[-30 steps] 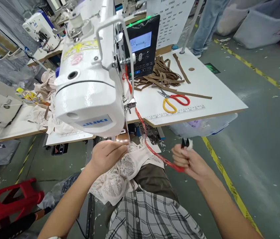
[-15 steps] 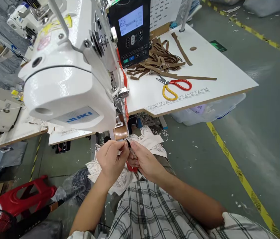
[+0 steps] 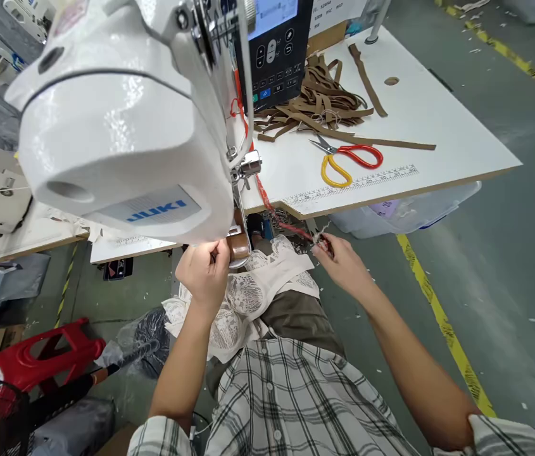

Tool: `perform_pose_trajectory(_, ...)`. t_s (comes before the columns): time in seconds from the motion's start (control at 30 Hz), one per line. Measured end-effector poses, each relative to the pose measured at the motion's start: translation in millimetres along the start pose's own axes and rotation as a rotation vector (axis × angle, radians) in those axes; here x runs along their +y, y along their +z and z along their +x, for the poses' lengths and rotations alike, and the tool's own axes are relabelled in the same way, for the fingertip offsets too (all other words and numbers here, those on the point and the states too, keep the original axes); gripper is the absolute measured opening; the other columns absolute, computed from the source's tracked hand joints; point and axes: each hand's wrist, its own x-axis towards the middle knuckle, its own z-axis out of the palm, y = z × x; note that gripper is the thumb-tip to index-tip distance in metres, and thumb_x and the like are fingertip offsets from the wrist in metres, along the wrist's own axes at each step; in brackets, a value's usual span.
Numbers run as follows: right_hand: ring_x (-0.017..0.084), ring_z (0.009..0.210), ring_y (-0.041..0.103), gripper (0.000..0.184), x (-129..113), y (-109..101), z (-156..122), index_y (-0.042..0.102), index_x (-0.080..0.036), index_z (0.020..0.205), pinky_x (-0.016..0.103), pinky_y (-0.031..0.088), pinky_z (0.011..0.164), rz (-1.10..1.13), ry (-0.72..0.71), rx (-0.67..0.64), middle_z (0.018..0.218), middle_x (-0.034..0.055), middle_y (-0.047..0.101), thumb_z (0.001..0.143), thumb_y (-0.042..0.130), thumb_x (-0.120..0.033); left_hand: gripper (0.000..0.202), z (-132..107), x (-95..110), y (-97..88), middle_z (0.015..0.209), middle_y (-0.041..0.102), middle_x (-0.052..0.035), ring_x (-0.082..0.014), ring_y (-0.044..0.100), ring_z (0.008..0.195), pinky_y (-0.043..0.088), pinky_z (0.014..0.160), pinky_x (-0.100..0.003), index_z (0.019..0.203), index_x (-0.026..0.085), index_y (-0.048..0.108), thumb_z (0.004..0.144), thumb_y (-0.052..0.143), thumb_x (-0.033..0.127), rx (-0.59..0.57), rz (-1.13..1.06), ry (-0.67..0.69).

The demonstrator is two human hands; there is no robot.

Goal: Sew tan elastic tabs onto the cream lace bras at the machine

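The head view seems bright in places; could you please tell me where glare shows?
In the head view, speckled glare on the sewing machine, a bright glow beneath it at the left hand, and a pale sheen across the floor at right.

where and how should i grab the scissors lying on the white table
Best by the red loop and yellow loop of the scissors, likely coming from the near right side of the white table. They lie flat, loops spread to the right, blades pointing left toward the sewing machine.
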Motion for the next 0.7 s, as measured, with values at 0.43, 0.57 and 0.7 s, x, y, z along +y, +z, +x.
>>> perform_pose_trajectory(0.43, 0.037, 0.131, 0.045, 0.056, 39.9, 34.6, -5.0, 0.054, -0.02, 0.133, 0.04, 0.057, 0.073, 0.013, 0.005, -0.205, 0.145, 0.0182, 0.046, 0.091, 0.044, -0.056, 0.039, 2.2, 3.2, 2.7, 0.047, 0.044, 0.0022, -0.0125, 0.04, 0.05, 0.027, 0.053, -0.029, 0.055, 0.021, 0.056, 0.092, 0.058, 0.033, -0.06, 0.07, -0.002)
perform_pose_trajectory(0.57, 0.037, 0.132, 0.045, 0.056, 33.8, 33.8, -3.5, 0.055, -0.02, 0.134, 0.038, 0.057, 0.07, 0.044, 0.019, -0.22, 0.147, 0.0172, 0.046, 0.092, 0.044, -0.056, 0.035, 1.8, 1.3, 3.8, 0.049, 0.047, 0.0014, -0.013, 0.042, 0.051, 0.027, 0.053, -0.029, 0.059, 0.021, 0.061, 0.091, 0.059, 0.034, -0.054, 0.074, 0.018)
perform_pose_trajectory(0.7, 0.037, 0.131, 0.047, 0.059, 28.9, 32.4, -4.5, 0.055, -0.02, 0.134, 0.036, 0.057, 0.07, 0.059, 0.06, -0.275, 0.146, 0.0171, 0.046, 0.092, 0.043, -0.059, 0.034, 2.7, -1.3, 4.6, 0.05, 0.049, 0.0005, -0.0135, 0.042, 0.052, 0.027, 0.053, -0.029, 0.059, 0.021, 0.061, 0.091, 0.06, 0.034, -0.044, 0.067, 0.045)
